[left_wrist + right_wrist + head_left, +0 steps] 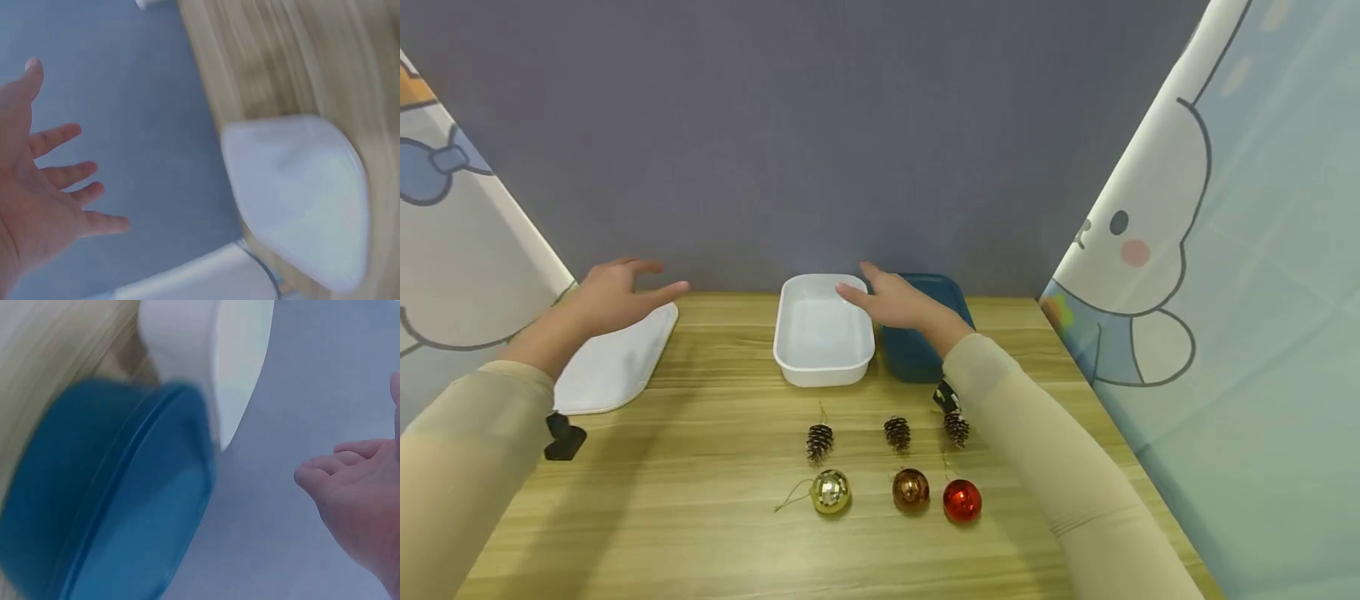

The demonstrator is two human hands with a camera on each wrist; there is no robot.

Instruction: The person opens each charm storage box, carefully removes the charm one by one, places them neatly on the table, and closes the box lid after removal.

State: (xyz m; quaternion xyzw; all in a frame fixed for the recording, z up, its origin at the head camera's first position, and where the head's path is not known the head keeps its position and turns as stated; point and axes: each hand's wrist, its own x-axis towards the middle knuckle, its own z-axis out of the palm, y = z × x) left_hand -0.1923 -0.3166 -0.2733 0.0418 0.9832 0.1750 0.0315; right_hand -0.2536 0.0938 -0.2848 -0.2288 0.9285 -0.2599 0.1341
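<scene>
My left hand (pixel 613 298) is raised over the far left of the table, fingers and thumb spread, holding nothing. Below it lies a flat white rounded piece (pixel 617 371), perhaps a lid or mat, partly hidden by the arm. My right hand (pixel 891 300) hovers above the neighbouring rims of a white box (pixel 823 329) and a dark blue box (pixel 913 354), gripping nothing. In the right wrist view its fingers (pixel 325 469) look extended, apart from the blue box (pixel 156 506). The right arm hides part of the blue box.
Three pine cones (pixel 820 442) lie in a row before the boxes. Nearer stand a gold ball ornament (pixel 831 492), a brown one (pixel 911 490) and a red one (pixel 962 501). A grey wall (pixel 865 150) rises behind, with patterned cloth (pixel 1247 250) at the sides.
</scene>
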